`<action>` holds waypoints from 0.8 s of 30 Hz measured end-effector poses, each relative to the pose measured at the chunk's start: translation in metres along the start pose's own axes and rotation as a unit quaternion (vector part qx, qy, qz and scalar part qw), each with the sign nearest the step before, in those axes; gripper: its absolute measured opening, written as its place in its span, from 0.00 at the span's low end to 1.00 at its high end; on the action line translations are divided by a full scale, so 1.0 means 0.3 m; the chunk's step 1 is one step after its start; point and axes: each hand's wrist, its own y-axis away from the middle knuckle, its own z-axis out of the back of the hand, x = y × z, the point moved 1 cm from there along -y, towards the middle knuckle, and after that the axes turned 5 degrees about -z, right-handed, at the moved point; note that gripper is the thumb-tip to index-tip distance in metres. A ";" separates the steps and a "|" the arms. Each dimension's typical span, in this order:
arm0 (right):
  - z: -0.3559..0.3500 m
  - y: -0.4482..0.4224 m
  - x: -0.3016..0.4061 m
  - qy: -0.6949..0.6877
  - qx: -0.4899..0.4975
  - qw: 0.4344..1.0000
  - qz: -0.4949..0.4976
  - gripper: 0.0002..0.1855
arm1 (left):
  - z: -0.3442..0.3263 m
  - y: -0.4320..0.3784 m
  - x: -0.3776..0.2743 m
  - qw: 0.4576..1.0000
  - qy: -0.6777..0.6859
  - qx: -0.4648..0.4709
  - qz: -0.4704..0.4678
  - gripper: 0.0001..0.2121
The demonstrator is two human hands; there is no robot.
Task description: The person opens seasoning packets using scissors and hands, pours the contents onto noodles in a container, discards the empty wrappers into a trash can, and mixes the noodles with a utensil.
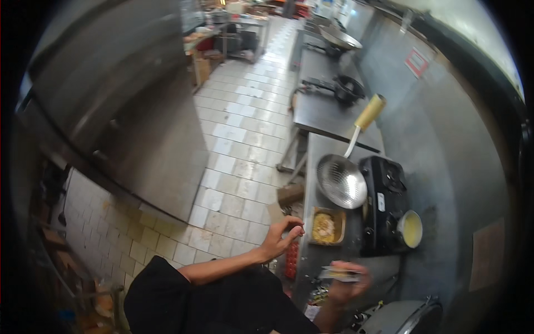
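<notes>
My left hand hangs in the air by the steel counter's front edge, fingers curled but thumb and forefinger apart, with nothing in it. Blurred by motion, my right hand grips a small, flat, pale object that looks like a clear container; its exact kind cannot be told. Between and beyond the hands, a rectangular metal tray holds yellow food with a paler heap on top. Behind it lies a perforated metal strainer with a yellow handle.
A black gas stove stands right of the strainer, with a bowl of yellow contents on its near burner. Beyond are a black pot and a wok. A round metal vessel is at lower right. A large steel cabinet stands left.
</notes>
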 end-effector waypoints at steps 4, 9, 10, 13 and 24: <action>-0.165 0.119 0.255 -0.246 0.151 0.954 0.083 0.11 | 0.228 0.144 -0.080 0.995 -0.037 -0.090 -0.017 0.08; -0.192 0.337 0.430 -0.256 0.275 0.918 0.129 0.11 | 0.499 0.362 -0.265 0.988 -0.048 -0.143 0.030 0.10; -0.203 0.378 0.467 -0.236 0.297 0.909 0.172 0.11 | 0.534 0.376 -0.294 0.993 -0.018 -0.107 0.035 0.11; -0.241 0.488 0.587 -0.212 0.365 0.857 0.296 0.11 | 0.656 0.500 -0.439 0.984 -0.074 -0.103 -0.126 0.13; -0.345 0.685 0.801 -0.220 0.436 0.658 0.573 0.14 | 0.762 0.682 -0.784 0.928 -0.104 -0.226 -0.278 0.13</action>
